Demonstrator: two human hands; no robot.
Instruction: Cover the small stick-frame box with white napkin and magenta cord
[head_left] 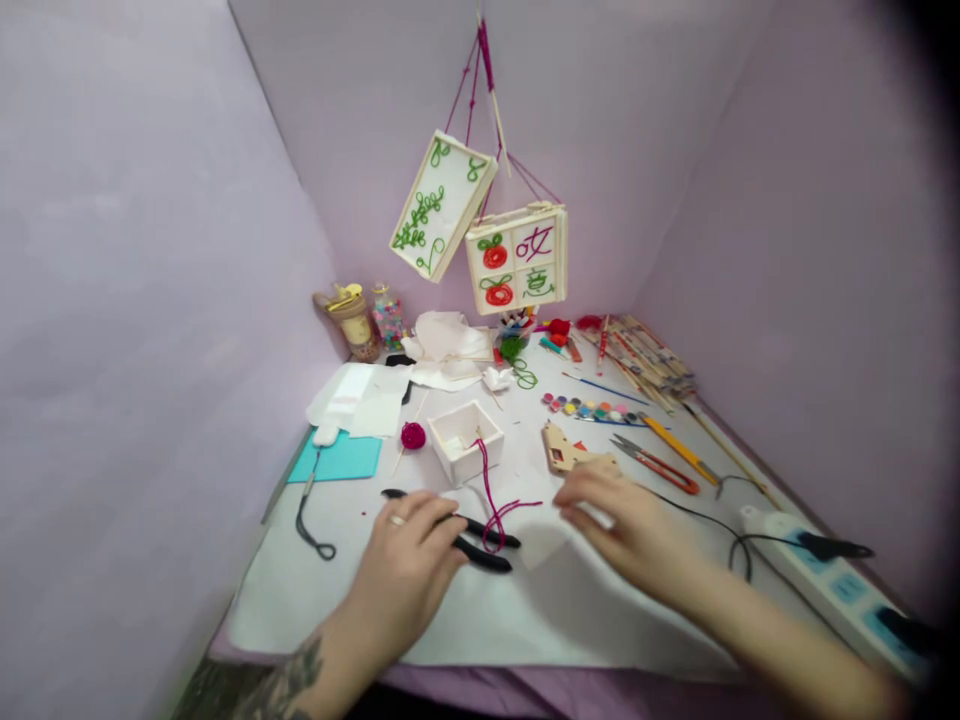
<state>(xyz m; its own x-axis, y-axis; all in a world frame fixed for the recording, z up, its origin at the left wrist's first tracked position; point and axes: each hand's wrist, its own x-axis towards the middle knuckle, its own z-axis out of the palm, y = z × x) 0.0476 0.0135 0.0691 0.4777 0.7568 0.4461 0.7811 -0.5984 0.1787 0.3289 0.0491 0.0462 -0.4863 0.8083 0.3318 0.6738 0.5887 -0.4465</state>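
White box point(466, 462) holding magenta cord point(487, 490).

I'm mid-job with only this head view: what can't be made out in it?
All in the head view:
- Middle of the black tool: under the left hand, so its grip is unclear.
- Right fingertips: blurred; any thin thing pinched there can't be told.
- Glue gun's near part: behind the right hand.
- Box floor: partly behind its near wall.
- Power strip's near end: lost in the dark edge.
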